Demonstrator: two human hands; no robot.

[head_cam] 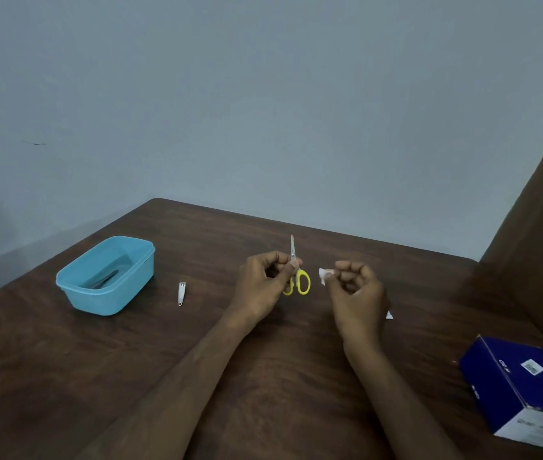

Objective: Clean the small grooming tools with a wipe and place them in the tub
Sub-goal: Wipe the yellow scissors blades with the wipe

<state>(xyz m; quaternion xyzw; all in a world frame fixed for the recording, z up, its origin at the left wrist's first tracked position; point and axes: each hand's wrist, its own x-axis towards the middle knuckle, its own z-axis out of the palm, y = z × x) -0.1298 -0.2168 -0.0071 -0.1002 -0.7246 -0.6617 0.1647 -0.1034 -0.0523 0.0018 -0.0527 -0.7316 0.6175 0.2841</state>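
Two hands up over the table [263, 376]: scissors [296, 277] in the left, wipe [323, 275] in the right, a small gap between them.

Left hand [263, 283] pinches the scissors near the pivot, blades upright and closed, yellow loops hanging below the grip; this hold likely leaves the blades bare for wiping. Right hand [356, 293] has fingers curled, pinching the small white wipe at its fingertips, just right of the scissors and not touching them. Clipper [181, 293] lies flat on the table between tub [107, 293] and left hand, probably uncleaned. The tub holds one dark tool, too dim to identify. Blue box [522, 386] stands at the near right.
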